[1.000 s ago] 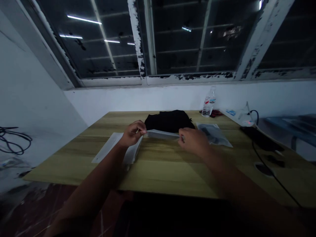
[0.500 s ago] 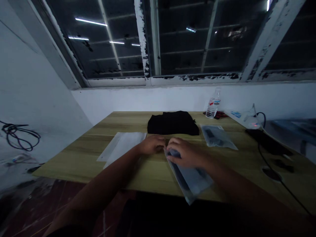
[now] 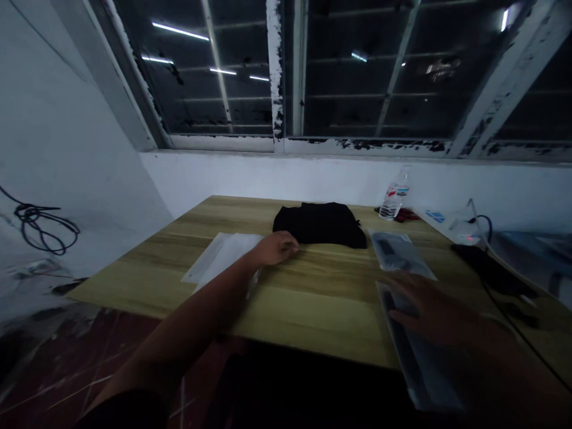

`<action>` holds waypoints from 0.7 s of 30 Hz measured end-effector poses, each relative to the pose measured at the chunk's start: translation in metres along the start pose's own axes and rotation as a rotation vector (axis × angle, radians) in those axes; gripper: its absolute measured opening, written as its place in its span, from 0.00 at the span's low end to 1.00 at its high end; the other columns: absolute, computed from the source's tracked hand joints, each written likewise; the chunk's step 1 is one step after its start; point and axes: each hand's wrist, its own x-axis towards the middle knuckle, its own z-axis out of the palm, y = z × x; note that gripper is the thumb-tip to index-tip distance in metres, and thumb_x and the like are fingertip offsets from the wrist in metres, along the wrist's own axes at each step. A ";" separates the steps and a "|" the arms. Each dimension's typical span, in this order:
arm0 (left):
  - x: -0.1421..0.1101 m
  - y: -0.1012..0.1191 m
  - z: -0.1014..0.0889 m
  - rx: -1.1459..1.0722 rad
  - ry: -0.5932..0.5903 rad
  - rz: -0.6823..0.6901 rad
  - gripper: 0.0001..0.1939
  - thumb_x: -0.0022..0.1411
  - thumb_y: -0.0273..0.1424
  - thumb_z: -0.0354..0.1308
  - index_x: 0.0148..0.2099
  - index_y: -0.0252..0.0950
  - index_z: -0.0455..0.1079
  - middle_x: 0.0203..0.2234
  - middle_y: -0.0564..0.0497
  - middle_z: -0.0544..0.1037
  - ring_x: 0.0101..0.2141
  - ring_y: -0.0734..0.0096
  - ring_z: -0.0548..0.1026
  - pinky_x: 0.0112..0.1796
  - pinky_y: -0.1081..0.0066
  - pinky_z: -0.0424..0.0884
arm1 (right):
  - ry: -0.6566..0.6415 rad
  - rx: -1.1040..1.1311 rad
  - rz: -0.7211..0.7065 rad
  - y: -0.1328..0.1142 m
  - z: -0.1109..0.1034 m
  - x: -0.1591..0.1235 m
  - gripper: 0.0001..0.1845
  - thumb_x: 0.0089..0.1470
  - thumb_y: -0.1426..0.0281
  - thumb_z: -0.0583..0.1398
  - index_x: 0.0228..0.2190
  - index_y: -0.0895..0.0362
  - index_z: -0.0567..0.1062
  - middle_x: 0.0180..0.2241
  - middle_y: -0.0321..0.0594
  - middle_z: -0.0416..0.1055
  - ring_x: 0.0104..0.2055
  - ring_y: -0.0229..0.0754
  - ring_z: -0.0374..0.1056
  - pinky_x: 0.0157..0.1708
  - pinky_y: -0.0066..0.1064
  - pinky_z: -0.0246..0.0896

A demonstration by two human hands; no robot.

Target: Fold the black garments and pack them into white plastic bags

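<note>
My right hand lies over a clear plastic bag with something dark inside, its thumb and fingers on the bag's upper part. Motion blurs this hand, and the bag's far side is hidden under it. Just in front of the folded black cloth, my left hand has its fingers curled closed. Whether anything small is in them I cannot make out. White plastic sheets or empty bags lie under and beside my left forearm.
Another filled clear bag lies at the right, beyond my right hand. A water bottle stands by the wall near a dark red item. Along the right side are a black flat object and a cable. The wooden table ends close in front of me.
My right hand has moved right and nearer to me, taking the filled plastic bag along, away from my left hand. The left hand stays near the black cloth. The view has shifted slightly.
</note>
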 end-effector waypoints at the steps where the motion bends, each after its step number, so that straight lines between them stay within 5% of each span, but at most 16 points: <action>1: 0.000 -0.002 0.001 0.034 0.015 -0.038 0.16 0.68 0.39 0.58 0.53 0.38 0.76 0.48 0.44 0.79 0.49 0.59 0.77 0.52 0.61 0.73 | -0.001 -0.003 -0.007 0.013 0.001 0.002 0.37 0.56 0.53 0.60 0.65 0.48 0.67 0.68 0.51 0.61 0.69 0.59 0.59 0.65 0.49 0.59; 6: -0.001 -0.019 0.001 0.207 0.063 -0.280 0.34 0.65 0.30 0.58 0.72 0.34 0.59 0.65 0.38 0.68 0.64 0.51 0.67 0.64 0.55 0.64 | -0.071 -0.044 0.086 0.044 0.009 0.044 0.45 0.56 0.44 0.58 0.68 0.54 0.64 0.72 0.59 0.51 0.73 0.68 0.47 0.67 0.60 0.52; 12: -0.001 -0.031 0.000 0.265 0.019 -0.417 0.24 0.67 0.29 0.54 0.64 0.38 0.70 0.60 0.44 0.76 0.59 0.54 0.74 0.60 0.59 0.69 | -0.083 -0.072 0.131 0.063 0.028 0.094 0.42 0.63 0.47 0.54 0.67 0.62 0.63 0.73 0.61 0.48 0.73 0.68 0.46 0.68 0.60 0.48; 21: 0.002 -0.024 -0.001 0.327 0.086 -0.502 0.18 0.64 0.32 0.61 0.55 0.43 0.78 0.55 0.47 0.79 0.55 0.53 0.76 0.56 0.59 0.73 | 0.069 -0.107 0.050 0.071 0.023 0.147 0.30 0.65 0.60 0.55 0.61 0.64 0.73 0.67 0.62 0.61 0.67 0.61 0.61 0.65 0.50 0.56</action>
